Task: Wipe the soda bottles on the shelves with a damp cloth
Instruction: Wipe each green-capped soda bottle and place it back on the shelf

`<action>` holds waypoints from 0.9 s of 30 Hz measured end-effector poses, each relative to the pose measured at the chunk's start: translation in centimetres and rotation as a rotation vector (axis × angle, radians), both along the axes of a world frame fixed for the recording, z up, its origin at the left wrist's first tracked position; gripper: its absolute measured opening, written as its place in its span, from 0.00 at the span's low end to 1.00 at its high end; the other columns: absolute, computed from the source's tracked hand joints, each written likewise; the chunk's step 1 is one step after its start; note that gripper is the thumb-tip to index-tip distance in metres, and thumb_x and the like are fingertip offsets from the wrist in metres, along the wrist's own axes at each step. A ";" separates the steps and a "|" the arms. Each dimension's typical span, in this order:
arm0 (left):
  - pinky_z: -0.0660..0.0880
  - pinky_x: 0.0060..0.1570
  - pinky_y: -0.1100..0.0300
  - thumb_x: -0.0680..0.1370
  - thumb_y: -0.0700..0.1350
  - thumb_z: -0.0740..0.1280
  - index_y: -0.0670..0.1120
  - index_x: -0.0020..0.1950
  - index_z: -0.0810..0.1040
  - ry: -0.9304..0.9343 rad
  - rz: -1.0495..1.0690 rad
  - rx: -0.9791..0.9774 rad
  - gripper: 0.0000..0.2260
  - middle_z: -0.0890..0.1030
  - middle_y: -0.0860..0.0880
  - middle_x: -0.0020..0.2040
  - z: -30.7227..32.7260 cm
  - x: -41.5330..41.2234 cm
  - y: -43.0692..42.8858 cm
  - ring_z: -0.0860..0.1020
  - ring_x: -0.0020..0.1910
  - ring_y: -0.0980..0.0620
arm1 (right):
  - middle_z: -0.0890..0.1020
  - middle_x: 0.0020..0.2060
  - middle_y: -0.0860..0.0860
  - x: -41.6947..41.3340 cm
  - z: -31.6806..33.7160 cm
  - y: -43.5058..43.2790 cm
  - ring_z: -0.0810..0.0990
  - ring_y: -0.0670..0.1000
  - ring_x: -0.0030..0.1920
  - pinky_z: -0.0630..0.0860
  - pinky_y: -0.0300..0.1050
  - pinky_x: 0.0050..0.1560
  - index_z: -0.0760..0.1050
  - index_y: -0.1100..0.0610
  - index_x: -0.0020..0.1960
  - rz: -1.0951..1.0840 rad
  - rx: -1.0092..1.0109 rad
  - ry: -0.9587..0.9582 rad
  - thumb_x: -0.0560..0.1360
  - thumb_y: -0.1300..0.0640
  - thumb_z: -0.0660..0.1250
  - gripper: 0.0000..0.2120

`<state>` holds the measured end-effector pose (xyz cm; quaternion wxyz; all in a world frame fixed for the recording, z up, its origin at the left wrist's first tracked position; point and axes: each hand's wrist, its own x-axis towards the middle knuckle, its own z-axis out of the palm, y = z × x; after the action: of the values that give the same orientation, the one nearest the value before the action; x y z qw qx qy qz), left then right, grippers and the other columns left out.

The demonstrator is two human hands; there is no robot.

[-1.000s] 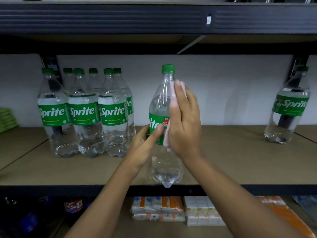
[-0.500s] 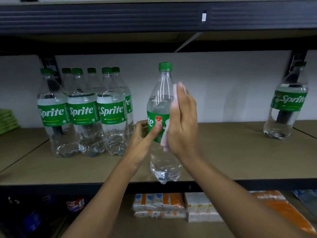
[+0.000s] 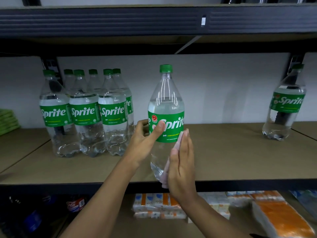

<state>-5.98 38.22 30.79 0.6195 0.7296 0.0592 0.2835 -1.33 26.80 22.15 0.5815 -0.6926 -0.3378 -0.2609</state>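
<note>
Left hand (image 3: pixel 144 143) gripping a Sprite bottle (image 3: pixel 165 100), flat right hand (image 3: pixel 181 165) pressing pink cloth (image 3: pixel 164 175) on it, brown shelf (image 3: pixel 231 152), white wall (image 3: pixel 223 86).

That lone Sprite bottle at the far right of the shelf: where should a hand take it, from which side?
Wrap the lone bottle around its green label band, coming from the front-left: it stands upright, the body is straight there, and bare shelf lies on that side.

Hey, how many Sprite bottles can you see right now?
8: six in the left cluster, one centre bottle gripped by the left hand, one lone bottle far right. Others may hide behind the cluster.
</note>
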 end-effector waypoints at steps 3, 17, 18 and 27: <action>0.74 0.69 0.49 0.64 0.78 0.69 0.57 0.64 0.79 0.014 -0.042 -0.035 0.37 0.85 0.57 0.59 -0.2 0.1 0.3 0.82 0.60 0.59 | 0.57 0.81 0.43 0.6 4.0 0.3 0.58 0.46 0.81 0.60 0.60 0.79 0.49 0.39 0.82 0.005 0.111 -0.021 0.87 0.46 0.47 0.24; 0.73 0.69 0.40 0.65 0.84 0.61 0.68 0.71 0.71 0.051 -0.077 0.025 0.38 0.82 0.60 0.64 0.5 0.1 0.9 0.79 0.66 0.53 | 0.63 0.78 0.38 0.9 2.8 1.1 0.63 0.45 0.79 0.65 0.54 0.77 0.53 0.44 0.82 -0.001 0.193 0.008 0.87 0.47 0.47 0.23; 0.73 0.69 0.40 0.65 0.83 0.61 0.69 0.70 0.71 0.057 -0.071 0.038 0.37 0.82 0.61 0.63 0.5 0.1 0.9 0.80 0.65 0.54 | 0.63 0.77 0.35 0.6 1.8 0.9 0.62 0.43 0.78 0.64 0.50 0.78 0.52 0.41 0.81 0.018 0.194 0.035 0.87 0.48 0.47 0.23; 0.75 0.66 0.40 0.66 0.83 0.62 0.68 0.66 0.75 0.065 -0.080 0.041 0.34 0.83 0.60 0.62 0.4 -0.4 0.6 0.81 0.63 0.54 | 0.72 0.63 0.33 1.6 11.4 1.0 0.75 0.28 0.57 0.71 0.26 0.56 0.60 0.41 0.81 0.066 0.240 0.165 0.87 0.45 0.51 0.22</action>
<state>-6.34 38.81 31.23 0.6129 0.7528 0.0442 0.2357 0.23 27.81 33.52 0.6941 -0.6257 -0.2780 -0.2224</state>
